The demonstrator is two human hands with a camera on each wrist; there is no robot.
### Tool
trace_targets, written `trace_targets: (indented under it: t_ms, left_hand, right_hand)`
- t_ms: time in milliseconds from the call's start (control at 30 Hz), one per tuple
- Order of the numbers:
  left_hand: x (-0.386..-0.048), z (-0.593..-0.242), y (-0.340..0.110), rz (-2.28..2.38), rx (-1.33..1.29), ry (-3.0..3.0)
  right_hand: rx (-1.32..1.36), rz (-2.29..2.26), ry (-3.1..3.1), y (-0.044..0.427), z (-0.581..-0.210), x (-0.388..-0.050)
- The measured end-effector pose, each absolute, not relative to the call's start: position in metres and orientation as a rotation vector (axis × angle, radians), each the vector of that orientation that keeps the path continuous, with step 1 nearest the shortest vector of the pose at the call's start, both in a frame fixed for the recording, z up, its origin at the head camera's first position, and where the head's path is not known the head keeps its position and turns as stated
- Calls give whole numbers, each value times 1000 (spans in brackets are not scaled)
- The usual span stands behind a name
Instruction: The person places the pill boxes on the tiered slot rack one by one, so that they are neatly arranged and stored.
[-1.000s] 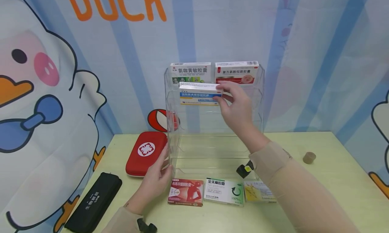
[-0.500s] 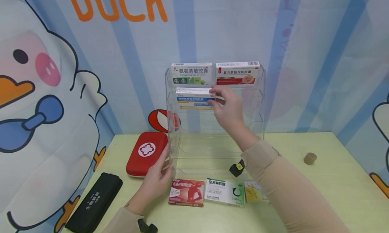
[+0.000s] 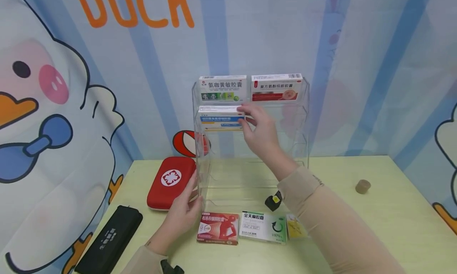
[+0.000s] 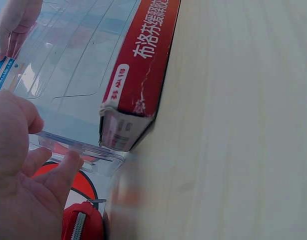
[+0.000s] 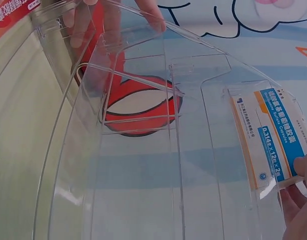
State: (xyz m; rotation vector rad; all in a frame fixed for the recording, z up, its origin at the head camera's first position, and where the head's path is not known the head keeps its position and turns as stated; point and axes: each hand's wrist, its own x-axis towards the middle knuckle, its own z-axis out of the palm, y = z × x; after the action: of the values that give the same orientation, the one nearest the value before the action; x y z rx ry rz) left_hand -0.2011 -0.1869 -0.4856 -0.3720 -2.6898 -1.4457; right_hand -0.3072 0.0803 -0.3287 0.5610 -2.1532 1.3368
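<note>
Before the clear rack (image 3: 232, 172), three boxes (image 3: 263, 226); beside it, red case (image 3: 169, 188).

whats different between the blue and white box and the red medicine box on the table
The blue-and-white box is held by the right hand, while the red box rests on the table ungripped. The blue-and-white box is mainly white with a blue band; the red box is mostly red. Both are printed cartons.
</note>
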Motion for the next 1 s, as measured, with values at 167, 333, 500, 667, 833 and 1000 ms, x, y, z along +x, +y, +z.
trace_targets:
  t_ms: [167,333,500,667,833,1000]
  left_hand:
    - [-200,-486,-187,-1448,-362,-2703]
    - [-200,-486,-188,-1456,-353,-2710]
    - [-201,-485,-188,-1458,-354,-2703]
    - [-201,-485,-188,-1451,-356,-2702]
    - [-200,-486,-188,-1446,-369,-2699]
    - [-201,-487,-188,-1445,-361,-2701]
  right_hand:
    - [548,1314,-2181,81,-333,-305]
    - [496,1357,-2199,83,-333,-300]
    - [481,1400,-2201,91,-333,-292]
    - [534,1418,-2222,103,-337,-279]
    - [597,1401,-2274,116,-341,-264]
    - [641,1395,-2335,129,-349,-246]
